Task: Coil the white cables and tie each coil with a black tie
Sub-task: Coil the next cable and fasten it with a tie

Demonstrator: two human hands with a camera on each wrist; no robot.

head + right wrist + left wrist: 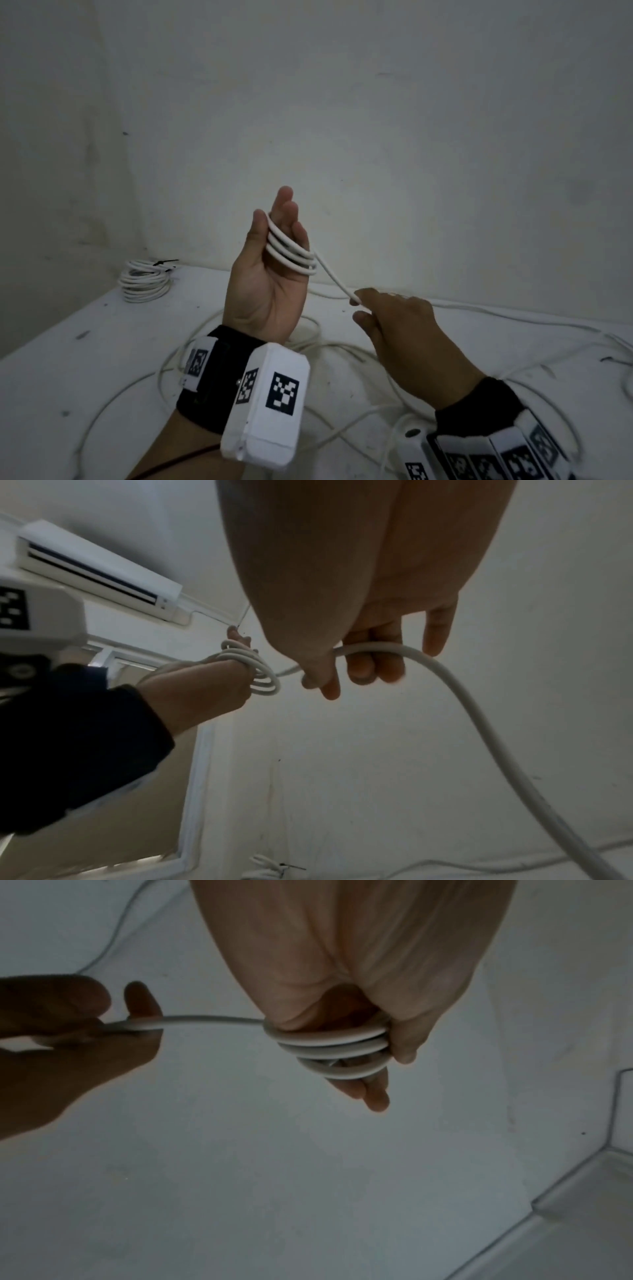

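Note:
My left hand (270,274) is raised above the table, palm toward me and fingers upright. Three turns of the white cable (291,253) are wound round its fingers, and the thumb presses on the loops (329,1045). From the coil (257,669) a short taut stretch of cable (334,277) runs down right to my right hand (394,325). That hand pinches the cable between thumb and curled fingers (359,669). Beyond the right hand the cable trails down to the table. A finished white coil (145,281) with a black tie (166,263) lies at the far left.
Loose white cable (342,349) sprawls in wide loops over the white table (68,342), under and around both wrists. A plain wall stands close behind the table. An air conditioner (95,569) hangs high on the wall.

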